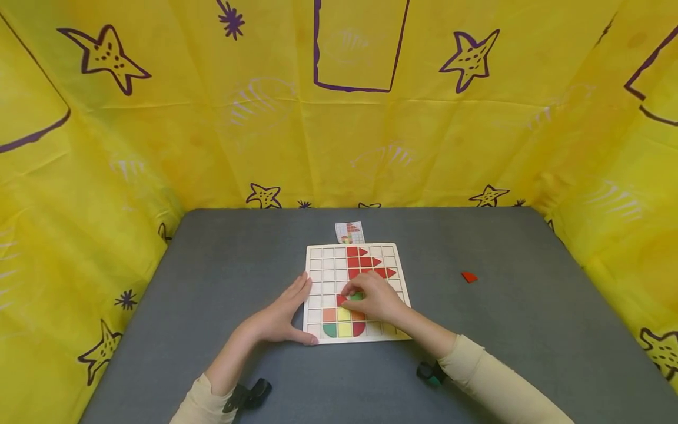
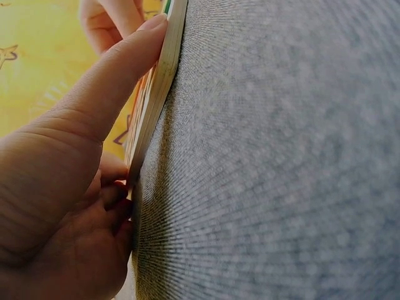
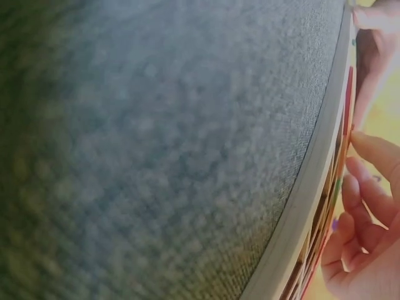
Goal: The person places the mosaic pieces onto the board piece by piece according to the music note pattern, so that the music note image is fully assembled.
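A pale wooden grid board (image 1: pixel 315 288) lies on the table with coloured tiles in some of its cells. My left hand (image 1: pixel 278 315) rests against its left side, fingertips along the edge and thumb (image 2: pixel 119 72) at the near corner. Over the lower middle of the grid, my right hand (image 1: pixel 375 296) pinches a small red tile (image 1: pixel 341 300) between thumb and fingers, at a cell. A green tile (image 1: pixel 356 297) beside it is partly hidden by the fingers. Below sit yellow tiles (image 1: pixel 344 330), an orange tile (image 1: pixel 329 315) and a green quarter-round tile (image 1: pixel 329 330).
Three rows of red tiles (image 1: pixel 360 261) with pointed ends fill part of the board's upper right. Behind the board lies a pattern card (image 1: pixel 349 232). A loose red piece (image 1: pixel 469 277) lies to the right on the grey table (image 1: pixel 508 330). Yellow cloth (image 1: pixel 339 141) surrounds the table.
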`<control>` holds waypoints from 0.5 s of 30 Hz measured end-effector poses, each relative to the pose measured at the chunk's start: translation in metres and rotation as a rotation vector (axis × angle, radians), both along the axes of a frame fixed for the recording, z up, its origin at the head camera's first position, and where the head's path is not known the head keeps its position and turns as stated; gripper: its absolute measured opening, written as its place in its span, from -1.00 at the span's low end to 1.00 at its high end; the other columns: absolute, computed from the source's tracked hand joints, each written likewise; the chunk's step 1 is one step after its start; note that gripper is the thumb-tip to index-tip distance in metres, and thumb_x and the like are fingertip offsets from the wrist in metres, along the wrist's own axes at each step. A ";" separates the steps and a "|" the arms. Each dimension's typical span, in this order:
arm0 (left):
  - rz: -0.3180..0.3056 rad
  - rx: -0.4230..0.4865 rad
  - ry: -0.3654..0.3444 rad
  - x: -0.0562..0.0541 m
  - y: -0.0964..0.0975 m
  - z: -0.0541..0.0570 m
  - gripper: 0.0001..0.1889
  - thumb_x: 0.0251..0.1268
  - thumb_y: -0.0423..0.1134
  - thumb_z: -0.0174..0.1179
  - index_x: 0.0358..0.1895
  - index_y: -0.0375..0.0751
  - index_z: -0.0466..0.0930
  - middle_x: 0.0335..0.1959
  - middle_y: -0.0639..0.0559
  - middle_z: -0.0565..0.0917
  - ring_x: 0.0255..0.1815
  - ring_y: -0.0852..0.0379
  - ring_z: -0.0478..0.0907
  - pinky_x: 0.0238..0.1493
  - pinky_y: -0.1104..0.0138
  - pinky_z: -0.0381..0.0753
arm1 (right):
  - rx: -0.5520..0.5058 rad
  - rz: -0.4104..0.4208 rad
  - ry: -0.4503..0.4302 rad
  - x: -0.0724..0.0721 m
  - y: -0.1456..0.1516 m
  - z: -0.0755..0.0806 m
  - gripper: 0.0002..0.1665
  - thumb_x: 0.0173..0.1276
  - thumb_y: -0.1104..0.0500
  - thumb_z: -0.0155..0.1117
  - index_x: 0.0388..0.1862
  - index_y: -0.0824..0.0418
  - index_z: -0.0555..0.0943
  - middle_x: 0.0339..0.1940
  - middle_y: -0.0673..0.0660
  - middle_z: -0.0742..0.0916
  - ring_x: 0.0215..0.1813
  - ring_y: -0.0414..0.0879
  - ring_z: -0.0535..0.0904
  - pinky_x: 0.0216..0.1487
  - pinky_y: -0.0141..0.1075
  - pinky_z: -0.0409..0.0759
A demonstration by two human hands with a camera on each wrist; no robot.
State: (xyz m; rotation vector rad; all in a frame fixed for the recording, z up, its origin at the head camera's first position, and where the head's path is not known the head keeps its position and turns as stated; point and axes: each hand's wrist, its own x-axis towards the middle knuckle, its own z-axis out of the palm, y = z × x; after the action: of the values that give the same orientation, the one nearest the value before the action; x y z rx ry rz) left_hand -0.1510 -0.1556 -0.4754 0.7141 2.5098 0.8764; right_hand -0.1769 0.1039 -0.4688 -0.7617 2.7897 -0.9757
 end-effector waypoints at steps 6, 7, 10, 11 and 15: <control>0.003 -0.006 0.001 0.000 0.000 0.001 0.29 -0.09 0.20 0.48 0.55 -0.35 -0.18 0.59 -0.19 -0.27 0.58 -0.12 -0.33 0.45 -0.05 -0.03 | 0.001 0.006 -0.005 -0.003 0.000 -0.001 -0.81 0.12 0.06 0.53 -0.28 0.03 0.73 -0.39 -0.18 0.70 -0.21 -0.21 0.46 -0.09 -0.23 0.46; 0.001 -0.003 0.000 0.000 0.000 0.002 0.29 -0.09 0.20 0.49 0.55 -0.35 -0.18 0.59 -0.19 -0.26 0.58 -0.12 -0.33 0.45 -0.05 -0.03 | -0.002 0.004 -0.008 -0.003 0.000 -0.001 -0.80 0.12 0.05 0.53 -0.28 0.03 0.73 -0.39 -0.18 0.69 -0.21 -0.22 0.46 -0.09 -0.24 0.46; -0.002 0.006 -0.004 0.000 0.001 0.002 0.29 -0.09 0.19 0.49 0.54 -0.36 -0.18 0.59 -0.20 -0.26 0.58 -0.13 -0.33 0.44 -0.06 -0.03 | -0.034 -0.021 -0.020 -0.003 0.005 0.001 -0.80 0.12 0.02 0.53 -0.30 0.03 0.73 -0.41 -0.18 0.67 -0.24 -0.20 0.47 -0.13 -0.24 0.46; -0.002 0.006 -0.004 0.000 0.001 0.003 0.29 -0.09 0.18 0.49 0.54 -0.36 -0.18 0.59 -0.20 -0.26 0.58 -0.13 -0.33 0.45 -0.06 -0.03 | -0.052 -0.034 -0.023 -0.003 0.007 0.002 -0.80 0.12 0.02 0.53 -0.30 0.03 0.73 -0.42 -0.18 0.67 -0.26 -0.19 0.48 -0.15 -0.23 0.45; 0.000 0.008 0.002 0.001 0.001 0.003 0.29 -0.10 0.17 0.50 0.54 -0.36 -0.17 0.59 -0.20 -0.25 0.58 -0.13 -0.32 0.44 -0.07 -0.02 | -0.150 -0.108 -0.045 -0.005 0.026 0.007 -0.81 0.14 0.01 0.52 -0.29 0.03 0.75 -0.40 -0.17 0.67 -0.24 -0.11 0.49 -0.16 -0.20 0.43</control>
State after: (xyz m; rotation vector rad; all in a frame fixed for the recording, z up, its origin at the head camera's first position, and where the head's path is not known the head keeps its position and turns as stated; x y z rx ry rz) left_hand -0.1501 -0.1543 -0.4723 0.7182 2.5097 0.8864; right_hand -0.1816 0.1299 -0.4616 -0.6021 2.7688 -1.2160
